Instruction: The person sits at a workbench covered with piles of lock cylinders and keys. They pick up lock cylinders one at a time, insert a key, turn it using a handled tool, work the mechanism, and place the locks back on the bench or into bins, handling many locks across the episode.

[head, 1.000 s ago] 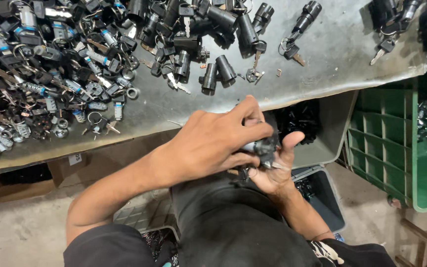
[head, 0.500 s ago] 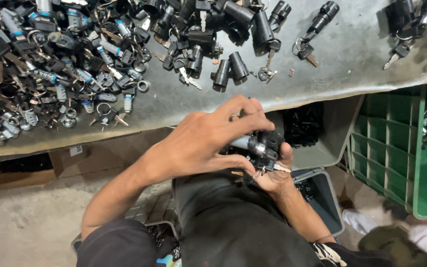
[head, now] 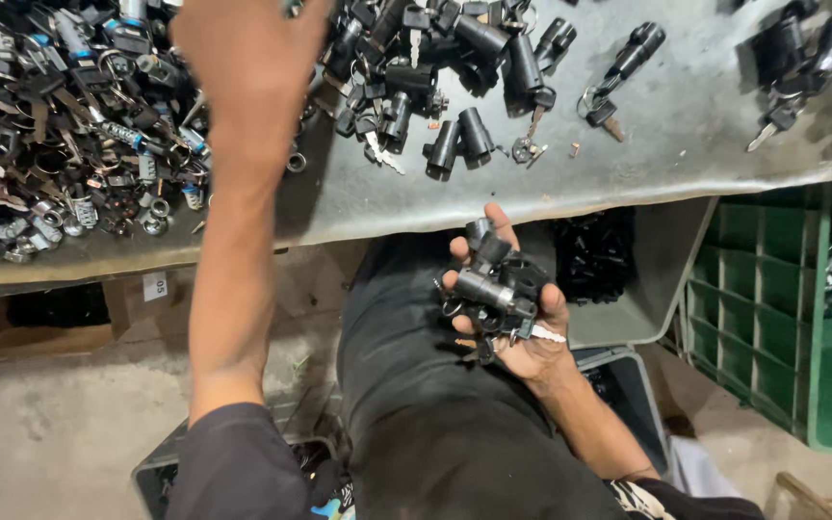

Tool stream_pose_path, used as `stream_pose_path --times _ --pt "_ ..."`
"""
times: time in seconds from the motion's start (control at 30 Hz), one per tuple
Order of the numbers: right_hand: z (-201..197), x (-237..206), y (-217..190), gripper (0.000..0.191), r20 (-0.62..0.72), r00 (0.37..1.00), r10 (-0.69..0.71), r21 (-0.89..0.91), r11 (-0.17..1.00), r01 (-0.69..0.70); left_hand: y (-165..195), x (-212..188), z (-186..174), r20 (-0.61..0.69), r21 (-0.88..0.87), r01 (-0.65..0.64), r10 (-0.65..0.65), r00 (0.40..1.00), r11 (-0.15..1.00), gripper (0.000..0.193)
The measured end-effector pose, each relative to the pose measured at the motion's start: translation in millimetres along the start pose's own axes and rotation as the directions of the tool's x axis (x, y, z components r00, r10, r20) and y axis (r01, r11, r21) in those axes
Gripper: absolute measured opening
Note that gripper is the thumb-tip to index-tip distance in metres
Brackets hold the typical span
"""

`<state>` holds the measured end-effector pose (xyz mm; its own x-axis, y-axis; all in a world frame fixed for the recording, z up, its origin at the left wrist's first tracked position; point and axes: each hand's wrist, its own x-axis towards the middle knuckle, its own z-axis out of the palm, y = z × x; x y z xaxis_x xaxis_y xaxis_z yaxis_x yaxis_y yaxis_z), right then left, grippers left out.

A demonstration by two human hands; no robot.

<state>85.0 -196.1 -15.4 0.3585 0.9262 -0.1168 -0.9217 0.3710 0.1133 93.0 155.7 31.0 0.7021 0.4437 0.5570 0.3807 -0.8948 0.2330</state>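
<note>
Two hands: apart, one raised, one low.
Left hand (head: 247,58): stretched over the bench (head: 628,164) above the heap of keys and lock cylinders (head: 69,125); grip impossible to tell.
Right hand (head: 517,308): palm up below the bench edge, fingers curled round a black lock assembly (head: 493,284).

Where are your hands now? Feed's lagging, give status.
Left hand out over the parts pile on the table, grip unclear. Right hand holds a bunch of lock cylinders over the lap. Nothing between them.
</note>
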Motion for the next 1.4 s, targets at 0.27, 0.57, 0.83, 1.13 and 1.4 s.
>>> stream_pose_path --times 0.27,0.57,0.83,1.13,1.4 --pt "-1.9 -6.3 -7.8 0.114 -0.016 0.999 -0.029 -0.022 0.999 0.028 39.3 12.9 -24.8 -0.004 0.027 0.043 -0.043 0.999 0.999 0.029" --pt "-14.9 -16.7 -12.0 0.122 -0.148 0.983 -0.105 -0.182 0.98 0.077 144.1 -76.5 -97.9 0.437 -0.738 0.198 0.234 0.868 0.644 0.031" --pt "-33.5 -42.8 -8.1 0.127 -0.206 0.966 -0.158 -0.211 0.971 0.114 165.3 -101.5 -82.4 0.607 -0.716 0.245 0.409 0.682 0.654 0.034" --pt "-64.2 -124.6 -4.2 0.11 -0.284 0.882 -0.376 -0.207 0.922 0.327 227.4 -135.9 -50.2 0.55 -0.822 0.218 0.634 0.543 0.527 0.045" --pt "-122.7 -213.5 -31.2 0.09 0.054 0.66 -0.75 0.035 0.661 0.749 301.6 -155.7 -31.6 0.397 -0.918 0.211 0.8 0.45 0.337 0.061"
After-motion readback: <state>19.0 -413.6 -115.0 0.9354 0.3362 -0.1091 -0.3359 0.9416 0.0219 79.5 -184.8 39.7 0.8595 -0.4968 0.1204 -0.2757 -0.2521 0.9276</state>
